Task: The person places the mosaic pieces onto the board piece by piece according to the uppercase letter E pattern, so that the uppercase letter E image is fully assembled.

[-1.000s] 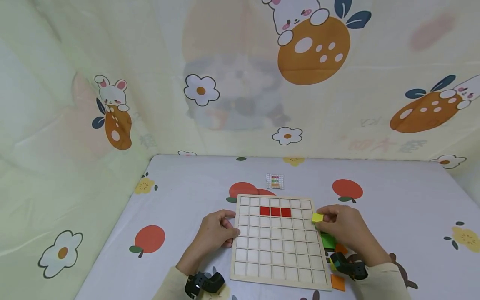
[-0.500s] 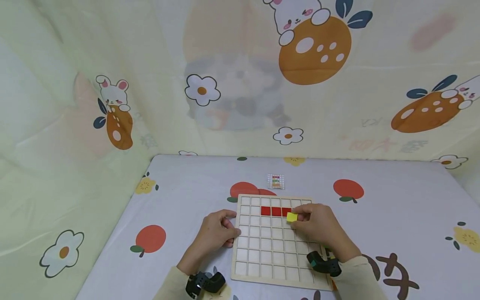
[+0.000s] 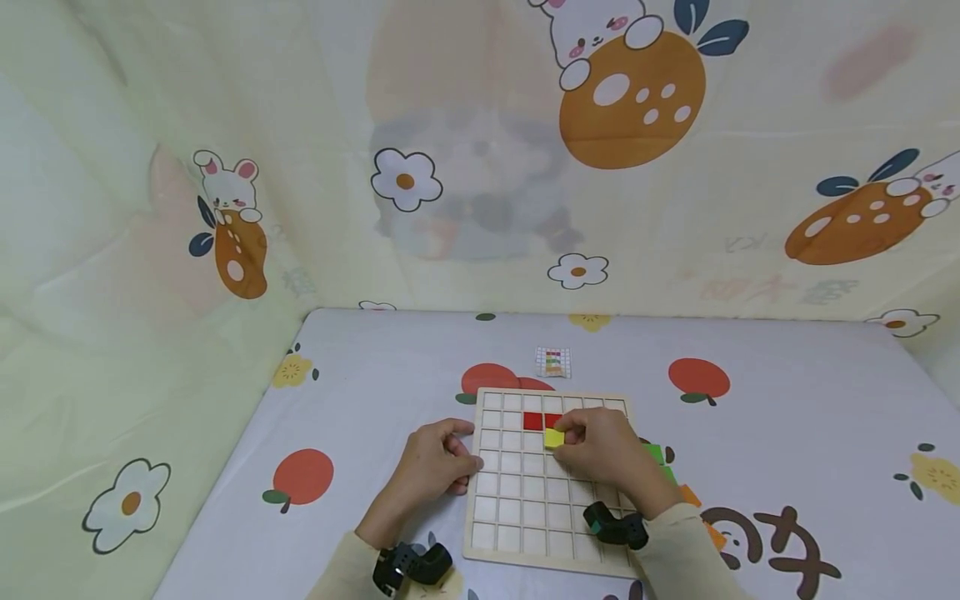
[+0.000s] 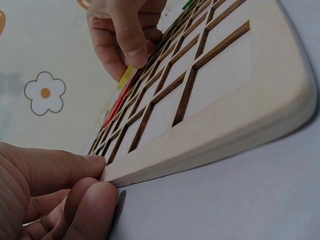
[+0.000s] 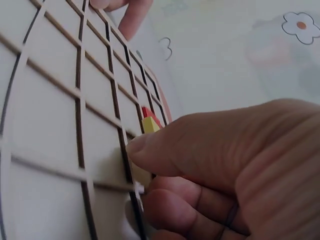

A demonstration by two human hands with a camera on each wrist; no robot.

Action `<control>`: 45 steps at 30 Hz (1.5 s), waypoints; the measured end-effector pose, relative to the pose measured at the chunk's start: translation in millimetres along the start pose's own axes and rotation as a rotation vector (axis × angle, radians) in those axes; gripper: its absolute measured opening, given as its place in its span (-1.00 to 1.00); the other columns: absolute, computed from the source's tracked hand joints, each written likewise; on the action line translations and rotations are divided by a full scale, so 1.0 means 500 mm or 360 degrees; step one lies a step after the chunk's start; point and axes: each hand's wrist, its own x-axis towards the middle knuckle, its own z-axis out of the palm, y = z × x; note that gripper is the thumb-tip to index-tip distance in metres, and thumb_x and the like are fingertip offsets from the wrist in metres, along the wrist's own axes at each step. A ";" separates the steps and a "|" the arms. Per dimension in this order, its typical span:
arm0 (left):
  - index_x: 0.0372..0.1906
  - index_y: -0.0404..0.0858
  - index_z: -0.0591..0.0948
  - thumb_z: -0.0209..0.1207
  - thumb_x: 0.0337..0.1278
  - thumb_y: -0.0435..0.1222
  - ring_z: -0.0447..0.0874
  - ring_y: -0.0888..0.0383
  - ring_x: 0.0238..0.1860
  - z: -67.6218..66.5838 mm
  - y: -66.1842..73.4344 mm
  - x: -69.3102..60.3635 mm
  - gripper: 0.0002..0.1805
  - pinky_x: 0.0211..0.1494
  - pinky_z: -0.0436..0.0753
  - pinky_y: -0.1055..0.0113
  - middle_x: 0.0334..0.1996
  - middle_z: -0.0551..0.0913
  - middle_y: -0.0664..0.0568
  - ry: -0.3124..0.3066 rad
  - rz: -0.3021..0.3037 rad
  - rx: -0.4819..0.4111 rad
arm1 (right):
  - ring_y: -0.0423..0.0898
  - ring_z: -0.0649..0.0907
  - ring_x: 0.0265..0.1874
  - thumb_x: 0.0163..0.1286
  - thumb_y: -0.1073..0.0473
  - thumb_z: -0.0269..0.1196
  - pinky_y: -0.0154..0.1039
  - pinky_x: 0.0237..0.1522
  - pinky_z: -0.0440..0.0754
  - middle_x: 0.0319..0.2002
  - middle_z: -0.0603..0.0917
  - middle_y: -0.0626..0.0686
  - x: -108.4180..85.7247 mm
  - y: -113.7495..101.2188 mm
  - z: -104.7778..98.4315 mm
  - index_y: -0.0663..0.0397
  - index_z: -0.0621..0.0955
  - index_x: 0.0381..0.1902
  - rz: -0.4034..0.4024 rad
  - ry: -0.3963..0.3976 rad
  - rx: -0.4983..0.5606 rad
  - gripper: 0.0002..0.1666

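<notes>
A pale wooden grid board (image 3: pixel 517 508) lies on the table. Two red tiles (image 3: pixel 532 421) show in its second row from the back; the right hand hides the spot beside them. Between thumb and fingers, the right hand (image 3: pixel 606 450) pinches a yellow tile (image 3: pixel 554 438) just in front of the red ones. In the right wrist view the yellow tile (image 5: pixel 150 125) is partly covered by the thumb. The left hand (image 3: pixel 431 460) grips the board's left edge; in the left wrist view its thumb and fingers (image 4: pixel 95 210) meet at the board's rim (image 4: pixel 200 145).
Green tiles (image 3: pixel 654 453) and orange tiles (image 3: pixel 690 496) lie right of the board, partly behind the right arm. A small card with a coloured pattern (image 3: pixel 553 362) lies behind the board. A patterned curtain (image 3: pixel 480 208) stands at the table's back.
The right hand has carried the yellow tile leftward from beyond the board's right edge to in front of the red tiles, now covering the rightmost red one. The left hand has stayed put.
</notes>
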 end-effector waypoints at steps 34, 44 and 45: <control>0.26 -0.39 0.58 0.45 0.14 -0.42 0.60 0.21 -0.65 0.001 -0.001 0.000 -0.44 -0.53 0.70 0.37 -0.46 0.63 -0.03 -0.0010 -0.0014 -0.0028 | -0.12 0.50 -0.40 0.18 0.33 0.48 -0.24 -0.33 0.48 -0.49 0.56 -0.07 0.011 -0.025 0.046 0.10 0.80 -0.19 -0.0004 0.0049 0.0016 -0.79; 0.25 -0.40 0.58 0.45 0.14 -0.43 0.59 0.22 -0.66 0.001 0.002 -0.001 -0.45 -0.53 0.69 0.38 -0.47 0.63 -0.02 -0.0005 0.0000 -0.0024 | -0.12 0.51 -0.37 0.17 0.34 0.48 -0.26 -0.31 0.49 -0.46 0.57 -0.08 0.011 -0.023 0.049 0.11 0.80 -0.18 -0.0010 0.0079 0.0033 -0.78; 0.25 -0.40 0.58 0.45 0.14 -0.43 0.60 0.21 -0.66 0.001 0.002 -0.001 -0.45 -0.53 0.69 0.38 -0.48 0.63 -0.02 -0.0005 0.0002 -0.0021 | -0.12 0.51 -0.37 0.17 0.34 0.48 -0.26 -0.31 0.49 -0.46 0.57 -0.08 0.011 -0.023 0.049 0.11 0.80 -0.18 -0.0009 0.0080 0.0030 -0.78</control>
